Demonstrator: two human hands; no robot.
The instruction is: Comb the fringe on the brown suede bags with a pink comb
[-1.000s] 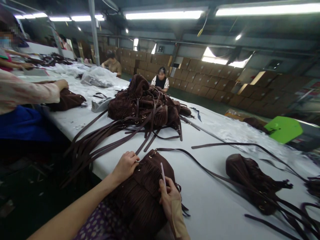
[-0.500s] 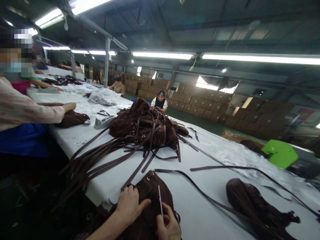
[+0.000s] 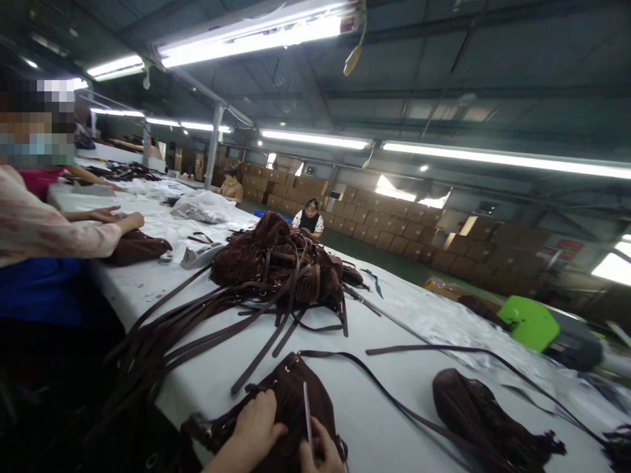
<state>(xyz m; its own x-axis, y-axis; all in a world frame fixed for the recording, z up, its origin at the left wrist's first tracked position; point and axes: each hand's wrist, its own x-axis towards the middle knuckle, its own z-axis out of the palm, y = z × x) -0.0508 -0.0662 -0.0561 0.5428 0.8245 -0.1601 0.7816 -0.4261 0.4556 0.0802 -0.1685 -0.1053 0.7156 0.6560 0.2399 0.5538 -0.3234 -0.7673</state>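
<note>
A dark brown fringed bag (image 3: 313, 387) with metal eyelets and a long strap lies in front of me at the table's near edge. My left hand (image 3: 256, 424) rests on its left part, fingers curled down on the material and thumb out to the side. In my right hand (image 3: 323, 450), a thin pale stick (image 3: 307, 410) is pinched between thumb and fingers and points up across the bag's fringe. What the stick is exactly, I cannot tell. Part of the bag is hidden under both hands.
A heap of similar brown bags (image 3: 276, 263) with trailing straps sits mid-table. Another brown bag (image 3: 473, 407) lies to the right. A co-worker's hands (image 3: 123, 223) handle a brown bag at left. Clear plastic (image 3: 473, 328) and a green-and-grey machine (image 3: 530, 325) are at the right.
My view has tilted up a little, so the table things sit lower in the picture. Both hands stay on the bag, and the stick remains in the right one.
</note>
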